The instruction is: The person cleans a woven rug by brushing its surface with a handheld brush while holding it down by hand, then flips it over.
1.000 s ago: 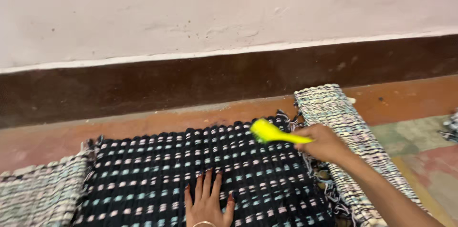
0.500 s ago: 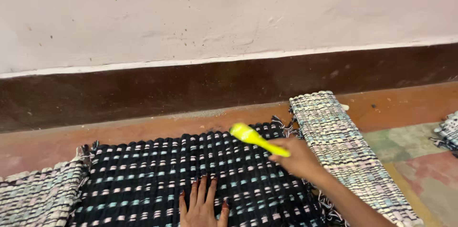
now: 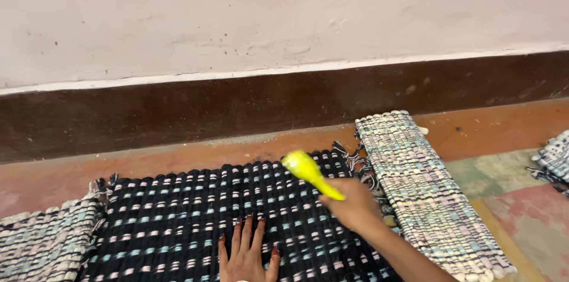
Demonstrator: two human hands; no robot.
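A dark woven mat point(image 3: 178, 211) with pink and teal flecks lies flat on the floor in front of me. My left hand point(image 3: 246, 252) rests palm down on it near the bottom edge, fingers spread. My right hand point(image 3: 352, 205) grips the handle of a bright yellow brush point(image 3: 308, 172), whose head sits over the mat's far right part, close to its fringed edge.
A pale woven mat point(image 3: 427, 193) lies to the right of the dark one, another pale mat point(image 3: 41, 240) to the left. A further mat's corner point(image 3: 554, 160) shows at the right edge. A dark skirting band point(image 3: 237, 110) and light wall stand behind.
My right hand has moved the yellow brush leftward across the dark mat, from near its right fringe toward the middle. My left hand stays pressed on the mat.
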